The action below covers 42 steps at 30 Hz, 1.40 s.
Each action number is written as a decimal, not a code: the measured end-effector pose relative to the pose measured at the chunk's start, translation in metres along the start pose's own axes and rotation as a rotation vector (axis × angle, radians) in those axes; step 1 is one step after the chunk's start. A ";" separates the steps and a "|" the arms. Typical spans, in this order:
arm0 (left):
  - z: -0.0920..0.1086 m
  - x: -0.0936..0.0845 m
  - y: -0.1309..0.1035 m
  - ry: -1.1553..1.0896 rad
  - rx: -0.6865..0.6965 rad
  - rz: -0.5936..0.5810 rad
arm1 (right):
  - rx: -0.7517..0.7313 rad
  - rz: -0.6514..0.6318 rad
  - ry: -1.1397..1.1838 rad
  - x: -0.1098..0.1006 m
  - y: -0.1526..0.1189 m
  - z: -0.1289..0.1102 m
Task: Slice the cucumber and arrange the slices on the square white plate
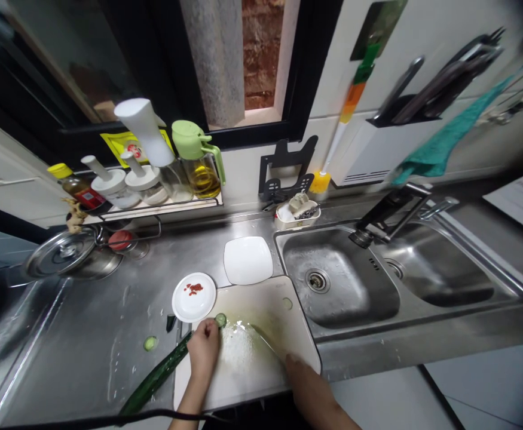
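Note:
A long green cucumber (pixel 158 377) lies slantwise from the counter onto the left side of the white cutting board (pixel 243 388). My left hand (pixel 204 349) is closed over it near its upper end, and a round pale-green cut piece (pixel 220 321) shows just past my fingertips. Wrapped round the handle of a knife (pixel 268 343), my right hand (pixel 306 382) rests at the board's lower right. The blade points up and left, apart from the cucumber, above a wet, shiny patch. One thin cucumber slice (pixel 287 303) lies at the board's upper right.
A white plate with small red pieces (pixel 195 306) and a bare white square plate (pixel 248 260) sit behind the board. Left of it are a cucumber slice (pixel 150 343) and a dark-green scrap (pixel 170 322). The double sink (pixel 342 298) borders the right; a lidded pot (pixel 70 257) stands left.

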<state>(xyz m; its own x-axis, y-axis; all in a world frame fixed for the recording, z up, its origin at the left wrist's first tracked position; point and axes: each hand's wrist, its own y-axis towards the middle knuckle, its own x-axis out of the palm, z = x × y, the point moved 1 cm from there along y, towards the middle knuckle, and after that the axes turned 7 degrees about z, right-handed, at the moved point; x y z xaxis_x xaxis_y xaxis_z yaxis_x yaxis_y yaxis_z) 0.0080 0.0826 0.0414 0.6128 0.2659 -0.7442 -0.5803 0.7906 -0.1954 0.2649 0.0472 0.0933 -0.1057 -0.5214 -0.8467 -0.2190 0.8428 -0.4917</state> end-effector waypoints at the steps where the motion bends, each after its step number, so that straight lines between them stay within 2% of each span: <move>1: -0.002 0.001 -0.001 -0.005 -0.003 0.004 | 0.002 0.009 0.008 -0.001 0.000 0.000; 4: -0.006 0.006 -0.004 -0.023 0.028 0.046 | 0.026 -0.009 0.010 -0.005 -0.002 -0.002; 6: -0.010 0.009 -0.008 -0.033 0.106 0.100 | 0.035 -0.022 0.003 -0.008 -0.004 -0.002; 9: -0.019 0.012 -0.014 -0.057 0.319 0.144 | 0.031 -0.024 0.034 -0.012 -0.006 -0.002; 12: -0.032 0.016 -0.019 -0.054 0.566 0.109 | 0.000 -0.005 0.174 -0.014 -0.009 0.002; 16: -0.049 0.021 -0.020 0.024 0.743 0.117 | -0.024 0.144 0.366 -0.013 -0.013 0.009; 21: -0.056 0.026 -0.021 0.100 0.782 0.160 | 0.058 0.344 0.363 0.001 -0.005 0.017; 25: -0.056 0.028 -0.021 0.105 0.787 0.155 | 0.213 0.393 0.145 0.016 0.012 0.017; 30: -0.057 0.028 -0.020 0.066 0.802 0.142 | 0.327 0.419 -0.103 0.021 0.031 0.010; 38: -0.059 0.031 -0.017 0.040 0.852 0.153 | 0.313 0.583 -0.308 0.041 0.045 0.004; 42: -0.060 0.033 -0.016 0.027 0.860 0.167 | 0.301 0.638 -0.371 0.043 0.051 -0.001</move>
<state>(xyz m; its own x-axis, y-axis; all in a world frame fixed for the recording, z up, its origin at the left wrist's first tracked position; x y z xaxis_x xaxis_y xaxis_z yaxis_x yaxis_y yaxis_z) 0.0057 0.0457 -0.0182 0.5372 0.4106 -0.7368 -0.0486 0.8871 0.4590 0.2483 0.0672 0.0319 0.2191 0.1082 -0.9697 0.0519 0.9911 0.1224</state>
